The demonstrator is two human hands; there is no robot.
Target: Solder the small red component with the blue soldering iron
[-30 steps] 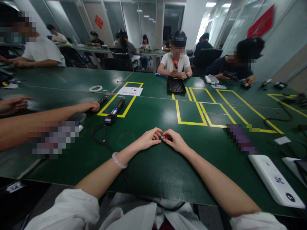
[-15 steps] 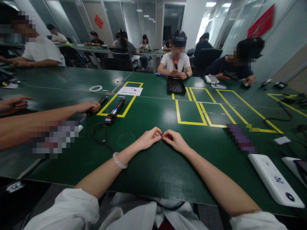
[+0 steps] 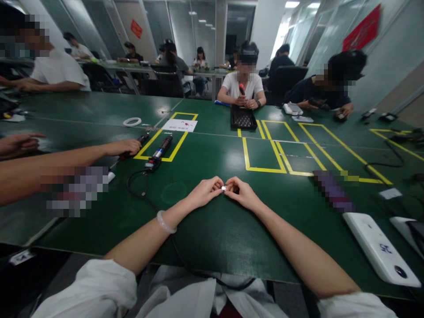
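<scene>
My left hand (image 3: 209,191) and my right hand (image 3: 241,191) meet above the green table (image 3: 205,238). Between their fingertips is a small shiny piece (image 3: 224,188), bright silver-white with a hint of red; its kind is too small to make out. Both hands pinch it from opposite sides, thumbs and forefingers closed. The fingers hide most of it. Left of my hands lies a black-and-silver cylindrical tool (image 3: 160,151) with a black cable (image 3: 145,199) that runs under my left forearm.
A white device (image 3: 379,249) and a blurred-out phone-like slab (image 3: 333,191) lie at my right. Another person's arm (image 3: 66,170) reaches in from the left, its hand on a black tool. Across the table, a person works over a black tray (image 3: 243,118). Yellow tape (image 3: 265,170) marks rectangles.
The small piece has turned between my fingertips: it looked reddish and now shows a bright, shiny face. My hands have stayed almost in place.
</scene>
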